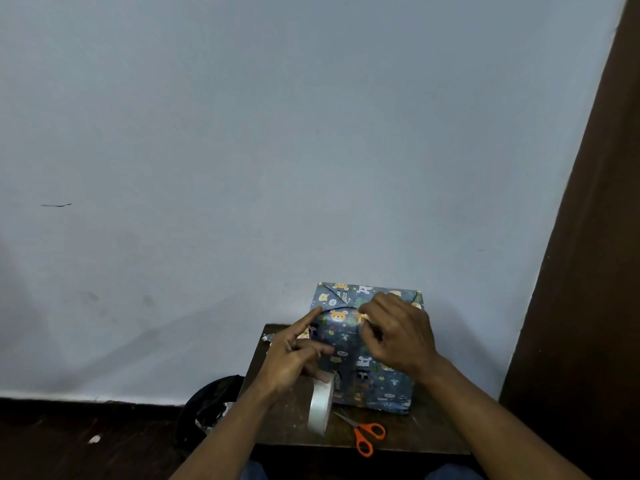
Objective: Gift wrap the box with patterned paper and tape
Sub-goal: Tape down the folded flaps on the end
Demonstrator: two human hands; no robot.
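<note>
Head camera looks down on a small dark table (426, 431) set against a pale wall (242, 133), with much of the table's top hidden under the box (372, 368) and both forearms. That box, already covered in blue patterned paper (346, 299) printed with bears and other animals, stands on the far half of the table, its far face folded into triangular flaps. The right hand (398, 334) lies over the upper right part of the box and covers the fold there; its fingers are curled down onto the paper and seem to pinch it, though exactly what they grip is hard to make out. The left hand (294, 351) is at the box's left side, its forefinger stretched out straight with the tip touching the paper near the upper left edge, while the lower fingers curl round a roll of clear tape (320, 405) that hangs below the palm. Whether a strip runs from the roll to the box cannot be told. Orange-handled scissors (363, 434) lie flat on the near part of the table, just in front of the box, blades together. A dark bag (211, 403) sits on the floor to the left of the table, partly cut off by the left forearm; something pale and crumpled shows in its mouth, too dim to identify. A brown door edge (595, 237) fills the right side.
</note>
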